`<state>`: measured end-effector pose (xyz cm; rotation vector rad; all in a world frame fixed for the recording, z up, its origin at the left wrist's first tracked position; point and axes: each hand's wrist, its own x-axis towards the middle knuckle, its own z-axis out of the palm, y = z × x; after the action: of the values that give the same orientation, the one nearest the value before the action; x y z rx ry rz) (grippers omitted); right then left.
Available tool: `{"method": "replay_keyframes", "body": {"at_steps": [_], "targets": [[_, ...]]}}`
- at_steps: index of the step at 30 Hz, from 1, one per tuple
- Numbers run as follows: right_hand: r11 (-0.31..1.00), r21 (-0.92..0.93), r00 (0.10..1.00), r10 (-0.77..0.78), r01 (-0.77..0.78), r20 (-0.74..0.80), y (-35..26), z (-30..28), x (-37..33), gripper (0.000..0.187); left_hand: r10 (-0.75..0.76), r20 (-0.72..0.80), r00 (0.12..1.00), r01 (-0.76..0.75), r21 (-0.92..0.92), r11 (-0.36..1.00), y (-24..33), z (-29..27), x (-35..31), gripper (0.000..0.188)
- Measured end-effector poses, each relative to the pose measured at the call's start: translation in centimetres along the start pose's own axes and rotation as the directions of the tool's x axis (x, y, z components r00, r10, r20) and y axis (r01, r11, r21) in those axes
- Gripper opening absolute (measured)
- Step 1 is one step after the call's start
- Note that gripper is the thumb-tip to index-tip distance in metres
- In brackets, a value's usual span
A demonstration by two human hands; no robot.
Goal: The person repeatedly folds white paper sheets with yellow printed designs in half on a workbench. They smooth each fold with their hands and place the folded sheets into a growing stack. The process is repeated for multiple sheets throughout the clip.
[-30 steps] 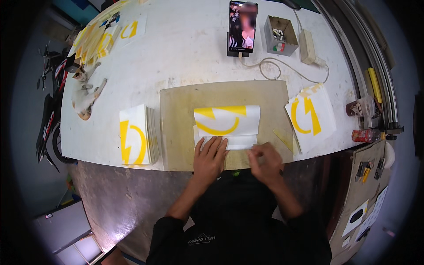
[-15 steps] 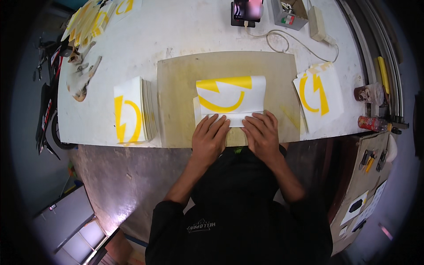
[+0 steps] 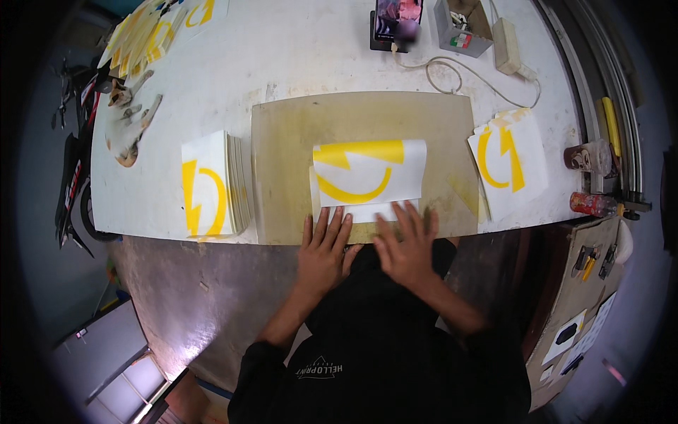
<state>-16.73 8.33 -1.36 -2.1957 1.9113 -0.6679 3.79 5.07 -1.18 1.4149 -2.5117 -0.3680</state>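
Note:
A folded white paper piece with a yellow bar and arc lies on a translucent yellowish board in front of me. Along its near edge runs a plain white folded strip. My left hand is open, its fingertips laid flat on the left part of that strip. Over the strip's right part is my right hand, also open with fingers spread; slight blur hides whether all its fingertips touch. Neither hand grips anything.
A stack of similar printed pieces stands left of the board, and a smaller pile is to the right. A cat lies at the far left. Farther back are a phone on a stand, a grey box and a cable.
My fingers have opened out from a bunched hold on the near flap and now lie spread. The flap shows flatter. The right hand is moving; the view has tilted slightly.

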Motion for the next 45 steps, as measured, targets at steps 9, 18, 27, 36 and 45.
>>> {"method": "replay_keyframes", "body": {"at_steps": [9,18,27,36,45], "targets": [[0.985,-0.158,0.997,0.071,-0.075,-0.031,4.4,-2.6,-2.7,0.049,-0.015,-0.037,0.999,0.013,-0.043,0.999,0.1,0.3,-0.2,0.061],[0.049,0.946,0.910,0.294,-0.322,0.294,8.4,-0.7,8.6,0.056,-0.034,-0.377,0.926,0.022,-0.036,0.999,0.9,0.0,4.9,0.019],[0.447,0.801,0.837,0.534,-0.399,0.119,7.9,-1.7,13.9,0.052,-0.025,-0.209,0.978,-0.003,-0.133,0.991,-0.1,-0.6,5.9,0.042],[0.875,0.269,0.890,-0.443,0.403,0.108,0.7,1.9,14.2,0.049,-0.028,-0.113,0.993,0.014,-0.130,0.991,-0.7,0.8,5.3,0.049],[0.894,0.051,0.835,-0.436,0.446,0.336,1.9,3.1,16.2,0.072,-0.055,-0.039,0.998,0.053,-0.058,0.997,0.0,0.9,5.6,0.063]]}}
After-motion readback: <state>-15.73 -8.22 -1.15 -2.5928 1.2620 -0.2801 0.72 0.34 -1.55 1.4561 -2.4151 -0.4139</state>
